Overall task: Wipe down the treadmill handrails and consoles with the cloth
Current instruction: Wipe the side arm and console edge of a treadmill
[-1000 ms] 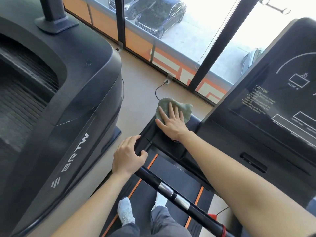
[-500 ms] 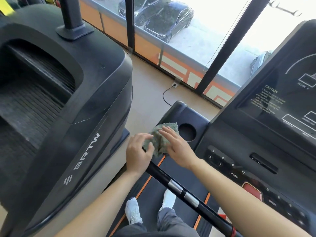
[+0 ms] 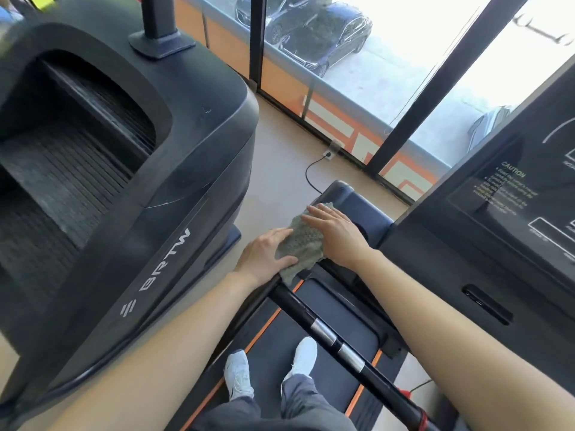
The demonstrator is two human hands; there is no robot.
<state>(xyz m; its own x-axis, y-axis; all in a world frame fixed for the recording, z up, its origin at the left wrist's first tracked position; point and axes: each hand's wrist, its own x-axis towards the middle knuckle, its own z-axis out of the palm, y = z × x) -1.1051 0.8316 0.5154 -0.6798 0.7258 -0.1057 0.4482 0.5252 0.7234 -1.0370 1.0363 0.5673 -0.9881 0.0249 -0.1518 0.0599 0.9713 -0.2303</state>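
A grey-green cloth (image 3: 303,244) lies on the left wing of the treadmill console (image 3: 357,197), at the top end of the black handrail (image 3: 323,334). My right hand (image 3: 337,236) presses flat on the cloth's right half, fingers straight and pointing left. My left hand (image 3: 263,256) sits at the rail's top end, with the cloth's left edge between its thumb and fingers. The main console panel (image 3: 513,219) with white caution text rises to the right.
A large black stair machine (image 3: 140,188) stands close on the left, with a strip of tan floor (image 3: 280,169) between. A floor cable (image 3: 311,172) runs toward the window. My white shoes (image 3: 239,374) stand on the treadmill belt below the rail.
My right hand drew the cloth back from the wing's far end to the rail's top. My left hand loosened off the rail end and now meets the cloth's left edge.
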